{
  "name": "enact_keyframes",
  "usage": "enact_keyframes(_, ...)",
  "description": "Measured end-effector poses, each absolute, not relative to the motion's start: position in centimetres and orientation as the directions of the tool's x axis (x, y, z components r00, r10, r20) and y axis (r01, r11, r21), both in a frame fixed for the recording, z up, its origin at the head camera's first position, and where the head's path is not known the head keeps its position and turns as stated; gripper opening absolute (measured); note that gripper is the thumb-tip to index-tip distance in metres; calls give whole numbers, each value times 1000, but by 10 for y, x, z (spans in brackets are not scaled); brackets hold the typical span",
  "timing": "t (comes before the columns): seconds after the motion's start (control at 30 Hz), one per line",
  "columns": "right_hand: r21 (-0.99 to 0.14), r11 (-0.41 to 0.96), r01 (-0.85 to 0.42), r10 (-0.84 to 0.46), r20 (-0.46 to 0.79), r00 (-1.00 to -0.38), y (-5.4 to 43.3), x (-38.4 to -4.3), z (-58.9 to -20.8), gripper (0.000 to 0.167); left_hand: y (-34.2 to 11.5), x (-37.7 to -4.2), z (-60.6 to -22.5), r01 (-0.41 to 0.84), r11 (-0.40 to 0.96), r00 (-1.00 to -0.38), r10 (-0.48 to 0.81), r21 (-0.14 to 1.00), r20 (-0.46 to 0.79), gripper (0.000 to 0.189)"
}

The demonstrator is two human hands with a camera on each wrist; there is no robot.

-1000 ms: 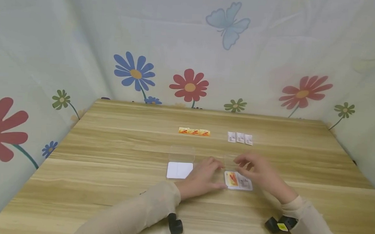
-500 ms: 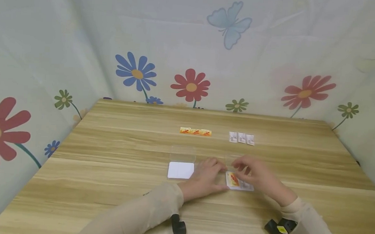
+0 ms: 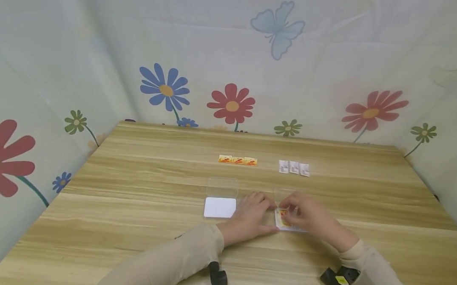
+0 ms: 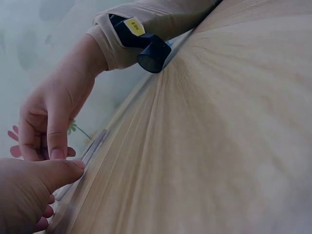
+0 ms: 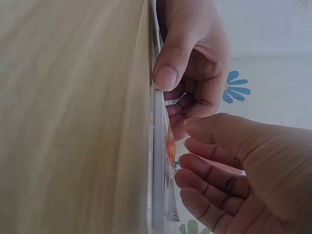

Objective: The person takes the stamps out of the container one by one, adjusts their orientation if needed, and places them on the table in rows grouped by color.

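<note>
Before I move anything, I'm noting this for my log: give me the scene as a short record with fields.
Right case: lid open; orange piece and pale piece on top
Left case: lid open; plain white inside
Left hand: holds right case by its left end
Right hand: over right case, contact unclear
Far rows: three orange pieces, left; three pale pieces, right
Table: wood-grain top

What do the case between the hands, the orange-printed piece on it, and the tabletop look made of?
Case: probably clear, smooth plastic; its edge looks see-through and catches light.
Orange-printed piece: likely thin paper or card; it looks very thin edge-on. Its finish is unclear.
Tabletop: wood or wood-look laminate, judging by the streaky grain; which one stays open.
</note>
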State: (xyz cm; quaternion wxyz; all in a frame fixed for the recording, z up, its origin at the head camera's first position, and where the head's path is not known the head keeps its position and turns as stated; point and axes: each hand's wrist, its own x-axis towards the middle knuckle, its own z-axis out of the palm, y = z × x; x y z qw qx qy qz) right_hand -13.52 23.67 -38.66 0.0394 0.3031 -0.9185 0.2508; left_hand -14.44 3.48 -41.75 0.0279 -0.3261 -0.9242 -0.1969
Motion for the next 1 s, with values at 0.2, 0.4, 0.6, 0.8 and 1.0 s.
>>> enact_keyframes(0.2,-414,684,-600,-551,244,-798,235,-136,-392,21,34,-144,-418,613,709,-786,591,349,180,50)
enact_keyframes(0.4,-383,683,-622,-566,260,-782,233,-136,-394,20,34,-144,-419,617,707,-784,592,346,189,50)
enact_keyframes(0.6,-366,697,-617,-563,255,-786,231,-135,-395,18,34,-145,-419,621,702,-781,594,349,194,49)
enact_keyframes(0.8,-368,706,-606,-551,252,-795,230,-135,-397,17,34,-145,-420,624,707,-779,595,333,197,49)
enact_keyframes(1.0,-359,715,-600,-539,263,-800,229,-135,-399,19,35,-146,-421,626,706,-777,597,332,198,49)
